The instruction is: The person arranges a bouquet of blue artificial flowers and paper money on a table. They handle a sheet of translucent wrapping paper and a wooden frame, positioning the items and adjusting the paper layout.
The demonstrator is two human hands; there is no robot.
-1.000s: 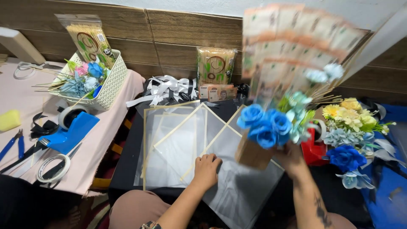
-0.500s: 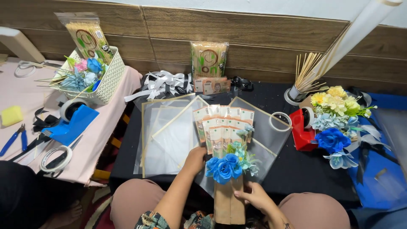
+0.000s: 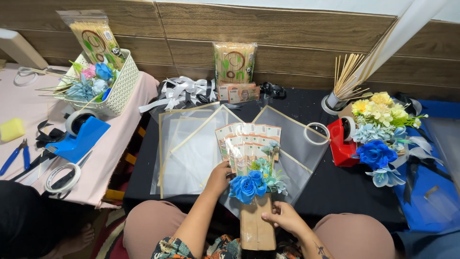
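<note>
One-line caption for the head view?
Both hands, left hand and right hand, lay a banknote-and-blue-rose bouquet on clear wrapping sheets on a black table.

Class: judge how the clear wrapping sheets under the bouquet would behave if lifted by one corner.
The clear wrapping sheets look thin and see-through, so probably light and floppy. Their glossy surface suggests they slide easily over each other. The gold edging seems printed, so it likely adds little stiffness.

Two tape dispensers sit out: a blue one point(image 3: 79, 136) at nine o'clock and a red one point(image 3: 342, 144) at three. Two packets of bamboo skewers point(image 3: 235, 62) lean against the wall at twelve. Two loose tape rolls point(image 3: 317, 133) lie flat. One white basket point(image 3: 120, 88) holds flowers at ten.
</note>
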